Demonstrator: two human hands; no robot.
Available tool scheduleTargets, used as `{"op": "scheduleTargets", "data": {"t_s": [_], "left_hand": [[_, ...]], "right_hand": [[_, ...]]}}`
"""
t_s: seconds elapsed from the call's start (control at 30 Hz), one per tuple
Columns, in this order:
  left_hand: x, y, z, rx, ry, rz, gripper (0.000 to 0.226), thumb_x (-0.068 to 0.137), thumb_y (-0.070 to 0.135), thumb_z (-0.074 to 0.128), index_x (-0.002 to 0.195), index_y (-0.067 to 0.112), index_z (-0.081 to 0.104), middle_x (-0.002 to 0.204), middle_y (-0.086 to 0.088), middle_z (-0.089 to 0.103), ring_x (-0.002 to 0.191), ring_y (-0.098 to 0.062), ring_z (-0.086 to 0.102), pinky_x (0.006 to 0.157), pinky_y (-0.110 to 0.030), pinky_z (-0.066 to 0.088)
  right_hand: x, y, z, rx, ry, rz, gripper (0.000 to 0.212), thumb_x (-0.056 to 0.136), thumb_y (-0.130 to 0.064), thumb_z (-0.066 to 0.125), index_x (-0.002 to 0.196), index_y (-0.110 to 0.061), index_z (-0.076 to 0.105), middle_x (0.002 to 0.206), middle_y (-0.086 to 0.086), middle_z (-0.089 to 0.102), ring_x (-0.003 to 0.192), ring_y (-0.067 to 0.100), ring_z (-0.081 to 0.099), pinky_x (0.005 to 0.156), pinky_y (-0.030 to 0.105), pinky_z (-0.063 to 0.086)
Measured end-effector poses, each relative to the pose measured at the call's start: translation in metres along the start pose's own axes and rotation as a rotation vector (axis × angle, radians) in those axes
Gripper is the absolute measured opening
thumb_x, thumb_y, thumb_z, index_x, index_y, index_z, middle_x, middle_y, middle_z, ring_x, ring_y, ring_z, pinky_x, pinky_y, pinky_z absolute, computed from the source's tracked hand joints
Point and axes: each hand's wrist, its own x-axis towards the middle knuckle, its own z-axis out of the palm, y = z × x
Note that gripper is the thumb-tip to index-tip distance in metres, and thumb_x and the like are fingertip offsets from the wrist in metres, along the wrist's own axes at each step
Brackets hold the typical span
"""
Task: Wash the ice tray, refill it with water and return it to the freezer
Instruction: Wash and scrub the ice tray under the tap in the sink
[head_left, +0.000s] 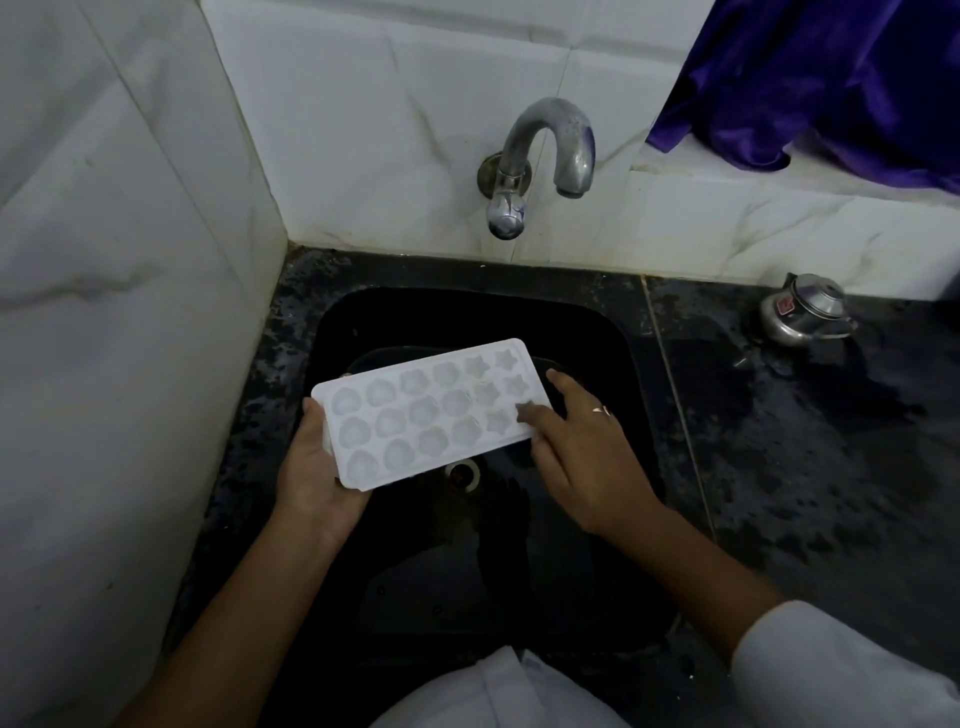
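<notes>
A white ice tray (426, 410) with round and star-shaped cells is held level over the black sink (363, 322), cells facing up. My left hand (311, 467) grips its near-left end from below, with the thumb on the edge. My right hand (582, 447) lies at the tray's right end, one fingertip touching the cells there while the other fingers stay fairly straight. No water runs from the metal tap (540, 156) on the wall above the sink.
A black speckled counter (779, 441), wet in patches, surrounds the sink. A small steel kettle (805, 312) stands at the back right. A purple cloth (831, 78) hangs at the top right. White tiled walls close off the left and back. The drain (465, 475) shows below the tray.
</notes>
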Motion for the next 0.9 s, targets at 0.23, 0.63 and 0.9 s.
{"op": "scheduleTargets", "data": {"t_s": [0.23, 0.63, 0.9], "left_hand": [[-0.005, 0.003, 0.004, -0.009, 0.001, -0.007, 0.057, 0.108, 0.057, 0.033, 0.131, 0.02, 0.07, 0.131, -0.011, 0.073, 0.111, -0.03, 0.074, 0.082, -0.049, 0.065], [-0.003, 0.004, 0.011, -0.014, -0.029, 0.005, 0.059, 0.108, 0.057, 0.033, 0.148, 0.02, 0.056, 0.137, -0.011, 0.069, 0.121, -0.032, 0.069, 0.085, -0.05, 0.064], [-0.006, -0.013, 0.016, 0.003, -0.019, -0.019, 0.061, 0.108, 0.058, 0.031, 0.147, 0.018, 0.056, 0.138, -0.013, 0.068, 0.124, -0.034, 0.067, 0.085, -0.049, 0.064]], "right_hand": [[0.006, 0.012, -0.006, 0.124, -0.116, -0.016, 0.048, 0.099, -0.049, 0.034, 0.129, -0.03, 0.066, 0.157, 0.007, 0.037, 0.136, 0.031, 0.044, 0.112, 0.052, 0.042], [0.013, 0.026, -0.012, 0.111, -0.154, -0.077, 0.05, 0.099, -0.055, 0.033, 0.133, -0.038, 0.065, 0.166, 0.01, 0.028, 0.149, 0.036, 0.032, 0.118, 0.052, 0.035], [0.017, 0.02, -0.023, -0.313, -0.058, -0.193, 0.051, 0.099, -0.049, 0.028, 0.117, -0.026, 0.07, 0.155, 0.012, 0.039, 0.135, 0.034, 0.043, 0.103, 0.052, 0.045]]}}
